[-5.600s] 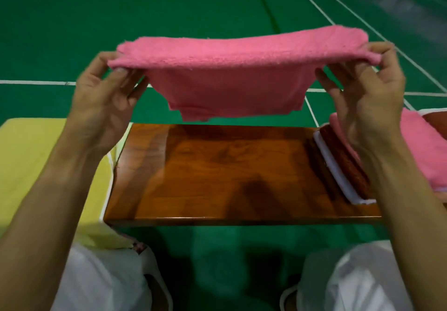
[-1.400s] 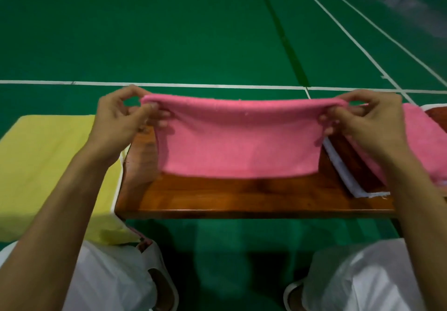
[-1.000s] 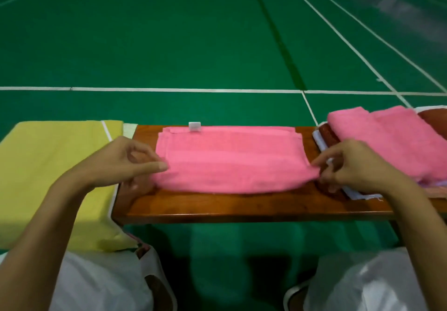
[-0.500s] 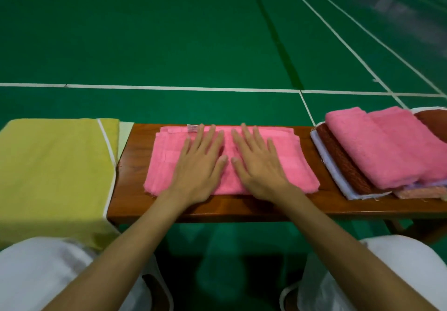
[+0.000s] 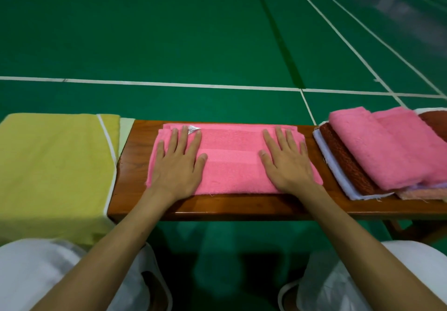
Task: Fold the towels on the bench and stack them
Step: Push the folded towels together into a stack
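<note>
both the left hand [image 5: 177, 165] and the right hand [image 5: 287, 163] are bare, with short plain nails, and the forearms [image 5: 116, 243] behind them are uncovered as far back as the lower edge. below and nearer than the hands, white trousers [image 5: 36, 269] cover both knees. between the knees, under the wrists, show the rims of white shoes [image 5: 157, 284] with dark openings.
</note>
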Tool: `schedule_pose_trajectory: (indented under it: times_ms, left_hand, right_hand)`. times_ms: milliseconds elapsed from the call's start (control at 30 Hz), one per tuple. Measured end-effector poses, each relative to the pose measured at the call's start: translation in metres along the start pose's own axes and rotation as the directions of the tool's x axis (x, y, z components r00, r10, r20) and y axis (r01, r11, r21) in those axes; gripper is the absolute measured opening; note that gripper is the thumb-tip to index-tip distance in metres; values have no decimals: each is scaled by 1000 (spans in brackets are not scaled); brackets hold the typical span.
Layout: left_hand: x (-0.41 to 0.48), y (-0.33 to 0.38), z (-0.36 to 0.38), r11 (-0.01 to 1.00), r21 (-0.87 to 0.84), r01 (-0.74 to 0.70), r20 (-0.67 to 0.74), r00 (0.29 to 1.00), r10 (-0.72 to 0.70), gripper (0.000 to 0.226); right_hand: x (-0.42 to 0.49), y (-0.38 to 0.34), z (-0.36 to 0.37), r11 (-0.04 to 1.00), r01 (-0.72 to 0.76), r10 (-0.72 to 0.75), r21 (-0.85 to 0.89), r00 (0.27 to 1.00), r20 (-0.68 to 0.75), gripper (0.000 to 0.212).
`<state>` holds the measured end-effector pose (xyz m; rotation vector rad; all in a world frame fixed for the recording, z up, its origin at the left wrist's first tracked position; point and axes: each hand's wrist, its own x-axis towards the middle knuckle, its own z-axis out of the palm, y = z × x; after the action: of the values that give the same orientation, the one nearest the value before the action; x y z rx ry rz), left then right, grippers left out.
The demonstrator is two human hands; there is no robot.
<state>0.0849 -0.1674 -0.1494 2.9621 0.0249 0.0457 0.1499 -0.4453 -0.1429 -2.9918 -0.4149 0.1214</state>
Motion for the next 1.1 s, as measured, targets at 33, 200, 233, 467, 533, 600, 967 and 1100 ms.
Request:
schedule_pose_trajectory:
  times_ms: [33, 200, 233, 467, 533, 600, 967, 1100]
  left_hand:
    - [0, 1, 0, 1000, -1, -2, -2, 1000, 2, 66]
    - [-1, 1, -1, 1000, -17, -15, -7, 1000, 15, 70]
    - [-1, 2, -2, 1000, -24, -19, -8, 1000, 19, 70]
    - [-3, 21, -2, 995, -77, -67, -52, 997, 63, 77]
    - [-4, 31, -2, 994, -59, -93, -45, 995, 90, 81]
    - [-6, 40, -3, 992, -26, -120, -71, 991, 118, 81]
    - [-12, 79, 7, 977, -159, -141, -74, 989, 130, 78]
    - [-8, 85, -10, 887, -436, -150, -129, 986, 104, 66]
  right_hand:
    - [-1, 0, 0, 1000, 5, -5, 5, 1000, -2, 65]
    - [-2, -2, -3, 998, 15, -14, 58, 1000, -19, 64]
    - [-3, -1, -5, 995, 24, -19, 98, 998, -58, 64]
    - [-9, 7, -23, 910, -331, 390, 251, 888, -243, 79]
    - [-6, 13, -24, 898, -334, 398, 285, 894, -205, 66]
    - [-4, 16, -25, 877, -302, 385, 375, 907, -170, 49]
    - [-25, 41, -76, 690, -125, 331, 713, 931, -157, 44]
    - [-34, 43, -101, 705, -92, 348, 703, 909, -229, 73]
